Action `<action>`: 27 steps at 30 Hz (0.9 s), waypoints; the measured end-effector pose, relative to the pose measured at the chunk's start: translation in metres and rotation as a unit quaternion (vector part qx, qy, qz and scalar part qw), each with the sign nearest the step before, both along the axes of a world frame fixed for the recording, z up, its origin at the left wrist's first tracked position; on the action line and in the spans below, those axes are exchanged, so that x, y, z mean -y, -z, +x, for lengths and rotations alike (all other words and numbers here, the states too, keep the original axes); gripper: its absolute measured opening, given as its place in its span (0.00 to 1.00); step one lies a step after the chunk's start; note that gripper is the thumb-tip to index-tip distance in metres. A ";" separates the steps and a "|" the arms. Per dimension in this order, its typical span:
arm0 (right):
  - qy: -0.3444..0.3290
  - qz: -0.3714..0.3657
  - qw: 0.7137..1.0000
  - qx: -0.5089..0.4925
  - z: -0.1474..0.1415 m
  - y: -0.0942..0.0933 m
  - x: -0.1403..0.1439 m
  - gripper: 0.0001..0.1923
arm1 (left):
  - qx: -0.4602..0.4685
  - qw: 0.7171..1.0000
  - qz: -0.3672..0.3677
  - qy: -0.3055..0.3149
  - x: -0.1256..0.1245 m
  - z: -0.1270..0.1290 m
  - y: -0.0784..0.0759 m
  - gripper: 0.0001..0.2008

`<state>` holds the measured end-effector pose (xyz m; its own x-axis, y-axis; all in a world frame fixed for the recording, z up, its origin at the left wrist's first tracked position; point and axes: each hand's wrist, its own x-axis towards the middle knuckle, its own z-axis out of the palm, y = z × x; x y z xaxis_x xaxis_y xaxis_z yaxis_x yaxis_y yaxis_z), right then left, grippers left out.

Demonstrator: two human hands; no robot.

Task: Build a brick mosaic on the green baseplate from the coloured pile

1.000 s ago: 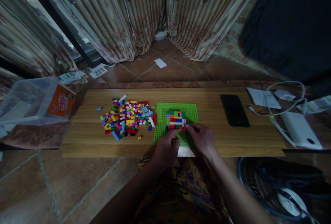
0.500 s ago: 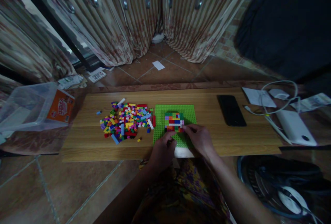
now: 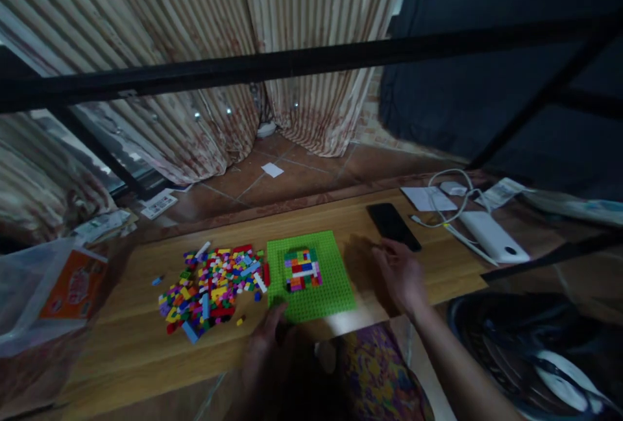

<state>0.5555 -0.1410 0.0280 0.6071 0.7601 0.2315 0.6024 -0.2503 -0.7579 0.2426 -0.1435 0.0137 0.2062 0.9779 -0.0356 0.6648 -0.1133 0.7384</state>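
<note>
On the wooden board lies a green studded baseplate [image 3: 341,285] carrying a small multicoloured block of toy bricks [image 3: 302,270]. My left hand [image 3: 265,340], blurred and dim, is at the plate's lower left corner; whether its fingers grip anything cannot be seen. Off the plate to the right, my right hand [image 3: 402,275] hovers over the wood just below a black phone [image 3: 393,226]. Its fingers are curled together, and anything between them is hidden. A heap of loose bricks [image 3: 219,285] in many colours spreads left of the plate.
A clear plastic box [image 3: 29,304] with an orange label stands at the left. On the right lie a white power bank [image 3: 494,237], a looped white cable [image 3: 470,197] and paper [image 3: 428,199]. A dark bar [image 3: 311,61] crosses the view before the curtains [image 3: 195,19].
My right hand has left the brick block and moved right, towards the phone. My left hand has drawn away from the block to the plate's lower left corner. The camera view has tilted and shifted.
</note>
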 end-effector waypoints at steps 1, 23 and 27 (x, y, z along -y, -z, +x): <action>0.043 -0.009 0.997 0.060 0.018 -0.001 -0.002 0.33 | -0.018 1.000 0.013 0.006 -0.001 0.000 0.002 0.18; 0.141 -0.230 0.954 0.128 0.072 0.007 -0.061 0.42 | -0.091 0.992 0.083 -0.021 -0.024 0.046 0.011 0.14; 0.146 -0.216 0.959 0.110 0.070 0.005 -0.062 0.41 | -0.071 0.992 0.107 -0.009 -0.028 0.050 0.011 0.13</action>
<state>0.6254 -0.0791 0.0234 0.7816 0.6186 0.0799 0.5918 -0.6950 -0.4084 0.2924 -0.1156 0.0031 0.1964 0.9696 0.1460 0.7631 -0.2447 0.5982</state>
